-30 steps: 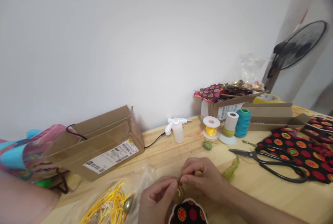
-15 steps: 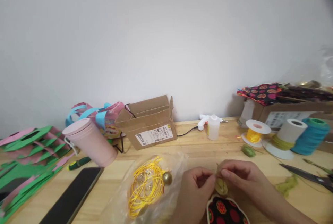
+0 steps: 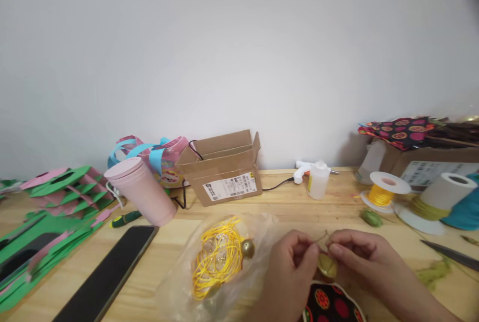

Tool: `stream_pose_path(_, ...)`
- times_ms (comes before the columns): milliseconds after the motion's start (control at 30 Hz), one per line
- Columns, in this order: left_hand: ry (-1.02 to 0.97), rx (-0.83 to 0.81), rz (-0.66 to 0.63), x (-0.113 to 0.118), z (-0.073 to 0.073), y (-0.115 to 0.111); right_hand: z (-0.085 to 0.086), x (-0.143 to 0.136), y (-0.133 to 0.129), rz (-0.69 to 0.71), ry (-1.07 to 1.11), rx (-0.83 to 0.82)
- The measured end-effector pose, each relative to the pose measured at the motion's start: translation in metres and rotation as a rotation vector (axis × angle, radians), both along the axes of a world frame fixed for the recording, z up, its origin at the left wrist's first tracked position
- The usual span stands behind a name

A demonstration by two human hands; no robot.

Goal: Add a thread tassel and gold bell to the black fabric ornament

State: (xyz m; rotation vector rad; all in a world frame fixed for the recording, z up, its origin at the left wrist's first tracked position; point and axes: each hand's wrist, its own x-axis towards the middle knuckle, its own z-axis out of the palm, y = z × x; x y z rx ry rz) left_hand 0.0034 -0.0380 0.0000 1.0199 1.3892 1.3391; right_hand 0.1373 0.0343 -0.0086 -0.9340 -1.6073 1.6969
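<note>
We list the work area in descending order of size. The pale wall [image 3: 239, 62] forms the background, and the wooden table [image 3: 284, 207] runs along its foot. At the right, we find a cardboard box [image 3: 392, 160] topped with patterned fabric [image 3: 400, 132]. Left of centre stands a second, open carton [image 3: 194, 174] with a printed shipping label on its front. Nearer to us lies a clear plastic bag [image 3: 175, 282] with yellow cords [image 3: 202, 272]; further left are a tilted pink tumbler [image 3: 144, 194] and a dark phone [image 3: 108, 272].

Both hands work close together at lower centre-right. The left hand [image 3: 290, 272] is narrowed to a pinch, thumb against forefinger, on a thin cord [image 3: 322, 236]. The right hand [image 3: 366, 262] faces it in a matching pinch on the same cord (its ends rise just above the fingertips). Below the hands we note a patterned piece [image 3: 333, 304] with a pale scalloped border, cut off by the lower frame edge. A gold bead [image 3: 328, 265] sits between this border and the fingertips, directly under the cord; we cannot tell how it is attached.
</note>
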Motion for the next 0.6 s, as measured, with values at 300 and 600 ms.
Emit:
stream_pose_path(300, -0.147, -0.011, -0.073, 0.001, -0.007, 0.004, 0.002, -0.001, 0.0, 0.017, 0.201, -0.101)
stream_pose_path(600, -0.092, -0.02, -0.103, 0.003, -0.009, 0.005, 0.001, 0.0, 0.002, 0.055, 0.296, -0.182)
